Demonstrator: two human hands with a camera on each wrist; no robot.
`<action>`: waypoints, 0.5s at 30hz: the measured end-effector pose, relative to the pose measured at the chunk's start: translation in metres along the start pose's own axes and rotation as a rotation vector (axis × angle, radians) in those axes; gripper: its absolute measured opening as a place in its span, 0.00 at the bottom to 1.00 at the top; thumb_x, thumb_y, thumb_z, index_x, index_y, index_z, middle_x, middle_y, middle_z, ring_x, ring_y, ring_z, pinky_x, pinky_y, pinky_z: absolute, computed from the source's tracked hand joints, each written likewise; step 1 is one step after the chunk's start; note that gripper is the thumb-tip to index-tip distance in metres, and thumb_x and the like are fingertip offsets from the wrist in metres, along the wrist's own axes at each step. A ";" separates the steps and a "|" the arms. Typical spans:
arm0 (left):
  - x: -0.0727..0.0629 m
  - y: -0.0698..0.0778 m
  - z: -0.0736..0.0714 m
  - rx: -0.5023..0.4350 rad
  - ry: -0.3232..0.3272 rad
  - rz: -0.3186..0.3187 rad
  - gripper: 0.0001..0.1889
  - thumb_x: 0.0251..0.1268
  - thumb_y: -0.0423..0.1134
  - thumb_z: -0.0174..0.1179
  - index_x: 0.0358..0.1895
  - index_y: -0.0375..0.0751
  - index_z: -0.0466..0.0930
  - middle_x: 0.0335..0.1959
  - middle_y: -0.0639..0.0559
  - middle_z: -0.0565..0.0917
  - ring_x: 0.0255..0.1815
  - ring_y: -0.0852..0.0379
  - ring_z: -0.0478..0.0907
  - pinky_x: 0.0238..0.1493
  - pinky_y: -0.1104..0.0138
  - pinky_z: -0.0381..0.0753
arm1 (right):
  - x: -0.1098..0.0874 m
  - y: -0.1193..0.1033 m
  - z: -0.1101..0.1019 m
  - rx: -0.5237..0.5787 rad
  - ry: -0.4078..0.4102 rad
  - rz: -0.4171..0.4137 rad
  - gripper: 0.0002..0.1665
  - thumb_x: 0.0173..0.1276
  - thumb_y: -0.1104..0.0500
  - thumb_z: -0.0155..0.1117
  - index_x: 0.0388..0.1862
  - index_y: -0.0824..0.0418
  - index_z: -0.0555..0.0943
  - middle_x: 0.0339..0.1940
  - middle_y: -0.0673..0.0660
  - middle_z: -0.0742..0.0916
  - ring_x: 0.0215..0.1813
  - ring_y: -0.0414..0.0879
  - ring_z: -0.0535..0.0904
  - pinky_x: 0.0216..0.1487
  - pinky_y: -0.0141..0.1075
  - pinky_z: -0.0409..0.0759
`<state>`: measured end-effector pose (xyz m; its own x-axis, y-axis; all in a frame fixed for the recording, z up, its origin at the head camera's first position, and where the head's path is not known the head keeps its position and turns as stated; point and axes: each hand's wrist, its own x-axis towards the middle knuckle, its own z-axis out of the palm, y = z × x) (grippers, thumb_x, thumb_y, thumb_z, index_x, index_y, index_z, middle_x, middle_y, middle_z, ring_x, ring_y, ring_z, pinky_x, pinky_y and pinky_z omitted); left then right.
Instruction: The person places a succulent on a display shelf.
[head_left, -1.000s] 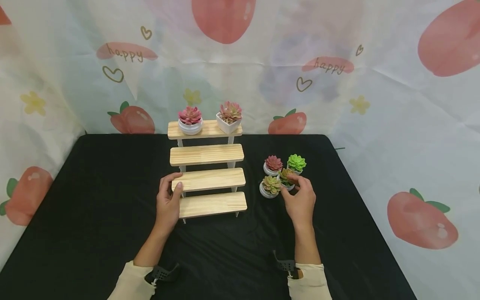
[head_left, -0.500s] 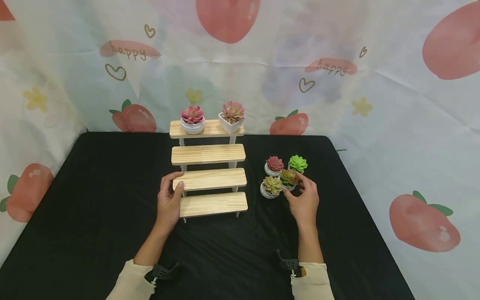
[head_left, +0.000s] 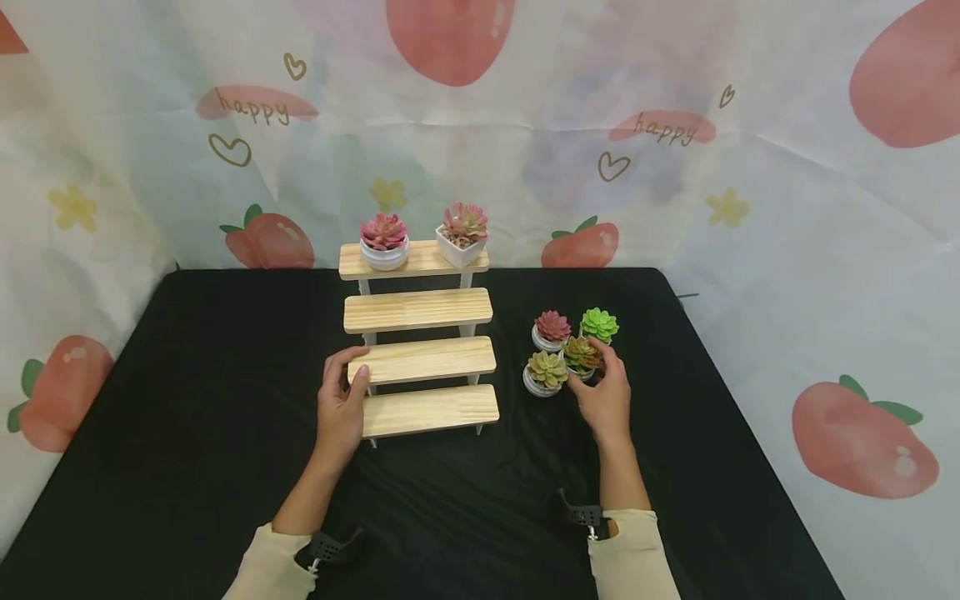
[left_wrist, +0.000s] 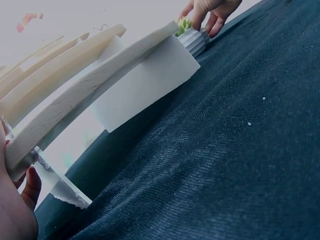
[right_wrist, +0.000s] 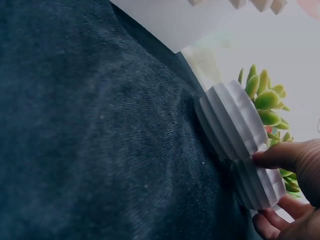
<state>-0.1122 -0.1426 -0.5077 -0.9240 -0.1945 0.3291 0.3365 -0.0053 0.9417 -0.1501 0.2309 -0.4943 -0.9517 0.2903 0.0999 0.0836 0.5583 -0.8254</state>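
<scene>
In the head view, my left hand [head_left: 339,408] grips the left end of a four-tier wooden display stand [head_left: 420,361], its thumb over one of the lower boards. To the right of the stand, my right hand [head_left: 606,398] pinches a small potted succulent with brownish-green leaves [head_left: 581,355] between thumb and fingers. The right wrist view shows the thumb against that succulent's ribbed white pot [right_wrist: 256,184], which stands on the cloth. Close beside it are a pale green succulent [head_left: 547,370], a dark red succulent [head_left: 552,326] and a bright green succulent [head_left: 599,323].
On the stand's top board sit a pink succulent in a round white pot [head_left: 384,252] and another pink one in an angular white pot [head_left: 459,247]. Black cloth [head_left: 465,517] covers the table. A fruit-patterned curtain [head_left: 465,150] hangs behind it.
The right fingers shift slightly around the brownish-green succulent, which stays among the other pots. My left hand keeps its place on the stand. The head view shifts a little.
</scene>
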 end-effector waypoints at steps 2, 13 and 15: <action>0.000 0.000 0.000 -0.005 -0.002 0.003 0.15 0.81 0.27 0.50 0.65 0.32 0.75 0.62 0.46 0.68 0.72 0.52 0.63 0.67 0.66 0.63 | 0.003 0.001 0.000 -0.022 -0.041 -0.007 0.42 0.65 0.67 0.72 0.77 0.56 0.68 0.69 0.69 0.73 0.68 0.63 0.69 0.67 0.58 0.68; 0.000 -0.003 -0.001 -0.008 -0.002 0.009 0.16 0.80 0.25 0.49 0.65 0.30 0.74 0.62 0.42 0.68 0.73 0.52 0.61 0.68 0.67 0.62 | 0.004 0.003 0.002 -0.029 -0.055 -0.008 0.45 0.65 0.68 0.73 0.79 0.55 0.65 0.73 0.67 0.72 0.74 0.63 0.66 0.71 0.60 0.62; 0.001 -0.001 0.000 -0.001 0.000 0.007 0.16 0.80 0.24 0.49 0.65 0.28 0.73 0.62 0.41 0.67 0.72 0.52 0.62 0.68 0.67 0.61 | 0.003 0.003 0.003 -0.025 -0.039 -0.001 0.45 0.65 0.68 0.73 0.78 0.56 0.65 0.73 0.67 0.72 0.74 0.63 0.66 0.71 0.60 0.62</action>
<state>-0.1130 -0.1427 -0.5083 -0.9218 -0.1944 0.3354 0.3429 -0.0048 0.9394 -0.1541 0.2312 -0.4980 -0.9626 0.2594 0.0786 0.0894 0.5777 -0.8113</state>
